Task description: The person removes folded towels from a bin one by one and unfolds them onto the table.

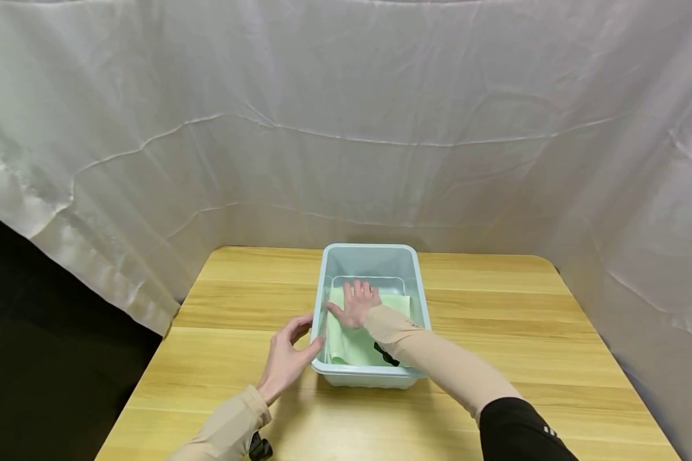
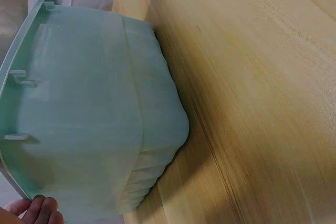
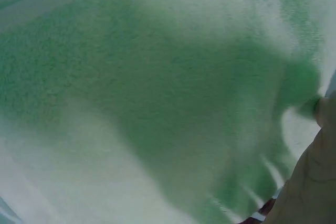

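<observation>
A light blue plastic storage bin (image 1: 371, 248) stands on the table, its outer wall (image 2: 89, 87) filling much of the left wrist view. Inside, over its bottom, lies a folded pale green cloth (image 1: 348, 347). My left hand (image 1: 286, 360) grips the bin's left rim near the front corner, thumb on the rim and fingers on the outside. With spread, straight fingers, my right hand (image 1: 357, 308) presses flat on the cloth, reaching over the bin's right side. In the right wrist view the cloth (image 3: 157, 77) fills nearly everything, slightly wrinkled beside the hand.
The wooden table (image 1: 496, 307) extends to both sides of the bin. A pale grey curtain (image 1: 380, 166) hangs behind the table and along its right side. Dark space (image 1: 46, 358) lies beyond the table's left edge.
</observation>
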`<state>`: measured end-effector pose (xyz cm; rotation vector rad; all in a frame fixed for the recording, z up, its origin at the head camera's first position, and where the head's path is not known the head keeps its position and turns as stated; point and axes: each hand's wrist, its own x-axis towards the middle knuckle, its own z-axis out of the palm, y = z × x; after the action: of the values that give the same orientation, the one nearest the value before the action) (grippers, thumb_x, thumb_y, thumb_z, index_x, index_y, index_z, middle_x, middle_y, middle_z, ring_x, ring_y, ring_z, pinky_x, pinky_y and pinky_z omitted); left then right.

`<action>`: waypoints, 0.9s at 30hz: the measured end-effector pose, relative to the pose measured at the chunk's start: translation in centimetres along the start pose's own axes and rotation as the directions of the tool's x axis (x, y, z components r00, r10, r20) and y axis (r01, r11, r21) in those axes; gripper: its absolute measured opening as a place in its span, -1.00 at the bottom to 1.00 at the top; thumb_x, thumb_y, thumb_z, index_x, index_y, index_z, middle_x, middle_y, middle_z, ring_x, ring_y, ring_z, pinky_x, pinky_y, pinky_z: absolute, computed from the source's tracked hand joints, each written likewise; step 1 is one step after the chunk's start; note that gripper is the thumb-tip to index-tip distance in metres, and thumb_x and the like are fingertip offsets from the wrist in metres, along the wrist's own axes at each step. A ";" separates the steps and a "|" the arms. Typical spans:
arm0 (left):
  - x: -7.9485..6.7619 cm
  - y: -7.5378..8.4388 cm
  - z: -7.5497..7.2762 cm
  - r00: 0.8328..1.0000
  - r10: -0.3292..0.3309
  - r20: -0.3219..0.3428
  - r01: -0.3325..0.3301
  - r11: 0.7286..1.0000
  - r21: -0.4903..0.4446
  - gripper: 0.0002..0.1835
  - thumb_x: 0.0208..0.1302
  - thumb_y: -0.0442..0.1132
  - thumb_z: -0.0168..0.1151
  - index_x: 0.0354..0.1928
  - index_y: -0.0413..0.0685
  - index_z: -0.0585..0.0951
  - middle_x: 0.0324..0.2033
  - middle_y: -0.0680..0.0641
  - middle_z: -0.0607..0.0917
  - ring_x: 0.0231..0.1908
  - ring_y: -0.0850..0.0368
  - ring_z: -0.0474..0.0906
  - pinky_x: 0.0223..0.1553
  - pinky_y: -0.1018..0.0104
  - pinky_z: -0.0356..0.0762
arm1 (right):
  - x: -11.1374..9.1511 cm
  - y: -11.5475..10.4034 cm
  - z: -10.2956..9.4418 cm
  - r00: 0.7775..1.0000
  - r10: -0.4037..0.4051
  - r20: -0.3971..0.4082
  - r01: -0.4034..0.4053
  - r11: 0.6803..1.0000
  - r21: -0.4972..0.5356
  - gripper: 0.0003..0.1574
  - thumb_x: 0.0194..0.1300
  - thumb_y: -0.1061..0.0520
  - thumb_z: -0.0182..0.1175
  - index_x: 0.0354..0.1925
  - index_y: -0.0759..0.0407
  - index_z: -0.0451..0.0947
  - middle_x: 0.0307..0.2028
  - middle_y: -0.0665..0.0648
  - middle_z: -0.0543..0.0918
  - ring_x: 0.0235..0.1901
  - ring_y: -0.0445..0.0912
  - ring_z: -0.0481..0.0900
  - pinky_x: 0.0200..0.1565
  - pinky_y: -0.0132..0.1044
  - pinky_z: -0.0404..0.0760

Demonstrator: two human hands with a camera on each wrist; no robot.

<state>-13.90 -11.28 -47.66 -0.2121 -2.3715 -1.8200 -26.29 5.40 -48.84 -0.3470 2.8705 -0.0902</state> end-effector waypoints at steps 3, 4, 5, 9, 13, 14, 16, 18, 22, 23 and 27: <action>0.0 -0.1 0.0 1.000 0.002 -0.001 -0.002 1.000 0.005 -0.53 0.18 -0.44 0.37 0.17 -0.24 0.59 0.10 -0.29 0.70 0.16 -0.21 0.63 0.31 -0.04 0.52 | 0.4 0.1 0.7 1.000 -0.006 -0.009 0.006 0.999 0.036 0.06 0.46 -0.53 -0.31 0.56 0.16 0.01 0.49 0.30 0.21 0.49 0.18 0.18 0.50 0.12 0.20; 0.0 -0.1 0.0 1.000 0.003 -0.001 -0.003 1.000 0.008 -0.53 0.19 -0.44 0.37 0.17 -0.24 0.59 0.10 -0.29 0.70 0.16 -0.21 0.63 0.31 -0.04 0.52 | 0.5 0.2 0.9 1.000 -0.007 -0.013 0.008 0.999 0.051 0.07 0.46 -0.53 -0.30 0.55 0.17 0.02 0.49 0.31 0.22 0.49 0.18 0.18 0.50 0.13 0.20; 0.0 -0.1 0.0 1.000 0.004 -0.001 -0.004 1.000 0.012 -0.54 0.19 -0.43 0.37 0.17 -0.24 0.59 0.10 -0.29 0.70 0.16 -0.21 0.63 0.31 -0.04 0.52 | 0.6 0.2 1.1 1.000 -0.008 -0.016 0.009 0.998 0.064 0.07 0.46 -0.53 -0.29 0.55 0.18 0.02 0.48 0.31 0.23 0.48 0.19 0.19 0.50 0.13 0.20; 0.0 -0.1 0.0 1.000 0.005 -0.004 -0.005 1.000 0.015 -0.54 0.18 -0.43 0.37 0.16 -0.23 0.60 0.09 -0.30 0.70 0.15 -0.21 0.63 0.31 -0.04 0.52 | 0.9 0.3 1.6 0.999 -0.012 -0.032 0.015 0.994 0.111 0.08 0.45 -0.54 -0.29 0.52 0.22 0.07 0.44 0.32 0.29 0.45 0.19 0.24 0.47 0.11 0.23; 0.0 -0.2 0.0 1.000 0.003 -0.009 -0.003 1.000 0.013 -0.54 0.18 -0.44 0.37 0.16 -0.23 0.60 0.08 -0.32 0.70 0.15 -0.20 0.64 0.31 -0.05 0.52 | 1.0 0.2 2.0 0.999 -0.025 -0.044 0.029 0.993 0.116 0.04 0.48 -0.51 -0.29 0.48 0.24 0.12 0.39 0.31 0.33 0.41 0.18 0.27 0.46 0.09 0.25; 0.0 -0.2 0.0 1.000 0.003 -0.008 -0.003 1.000 0.013 -0.54 0.18 -0.44 0.36 0.16 -0.23 0.60 0.08 -0.32 0.70 0.15 -0.20 0.64 0.31 -0.05 0.52 | 1.0 0.2 2.1 0.998 -0.028 -0.049 0.034 0.993 0.117 0.02 0.48 -0.50 -0.29 0.47 0.25 0.14 0.38 0.32 0.33 0.40 0.18 0.28 0.45 0.09 0.26; -0.1 -0.2 -0.1 1.000 0.003 -0.008 -0.003 1.000 0.016 -0.54 0.18 -0.44 0.36 0.16 -0.23 0.60 0.08 -0.32 0.70 0.15 -0.20 0.64 0.31 -0.05 0.52 | 1.0 0.1 2.2 0.998 -0.034 -0.046 0.039 0.994 0.106 0.00 0.50 -0.48 -0.30 0.46 0.25 0.14 0.38 0.32 0.33 0.39 0.18 0.28 0.45 0.08 0.26; -0.1 -0.2 -0.1 1.000 0.005 -0.008 -0.005 1.000 0.021 -0.54 0.18 -0.44 0.36 0.17 -0.24 0.60 0.08 -0.32 0.70 0.15 -0.21 0.63 0.31 -0.05 0.52 | 1.1 0.1 2.3 0.998 -0.037 -0.043 0.041 0.995 0.096 -0.01 0.50 -0.47 -0.30 0.46 0.26 0.15 0.38 0.33 0.33 0.39 0.18 0.28 0.45 0.06 0.27; -0.1 -0.2 -0.2 1.000 0.010 -0.010 -0.010 1.000 0.028 -0.53 0.18 -0.45 0.37 0.17 -0.24 0.59 0.09 -0.32 0.70 0.15 -0.21 0.63 0.31 -0.05 0.52 | 1.3 0.2 2.4 0.998 -0.048 -0.050 0.052 0.995 0.081 -0.01 0.50 -0.47 -0.31 0.43 0.27 0.18 0.35 0.34 0.35 0.36 0.18 0.32 0.43 0.04 0.31; -0.1 -0.2 -0.3 1.000 0.011 -0.010 -0.011 1.000 0.029 -0.53 0.18 -0.44 0.37 0.17 -0.24 0.59 0.09 -0.31 0.70 0.16 -0.22 0.63 0.31 -0.05 0.52 | 1.3 0.2 2.4 0.997 -0.052 -0.055 0.056 0.995 0.081 -0.02 0.50 -0.47 -0.31 0.41 0.27 0.19 0.33 0.34 0.37 0.34 0.18 0.33 0.41 0.03 0.32; 0.0 -0.2 -0.5 1.000 0.011 -0.011 -0.011 0.999 0.034 -0.53 0.18 -0.43 0.37 0.17 -0.23 0.59 0.09 -0.29 0.70 0.16 -0.22 0.63 0.31 -0.05 0.52 | 1.5 0.2 2.5 0.995 -0.064 -0.081 0.071 0.994 0.084 -0.05 0.50 -0.47 -0.29 0.35 0.27 0.24 0.22 0.32 0.42 0.23 0.16 0.39 0.32 -0.01 0.39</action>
<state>-13.88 -11.77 -47.76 -0.2107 -2.3868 -1.7706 -27.12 5.17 -51.60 -0.4325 2.9210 -0.2452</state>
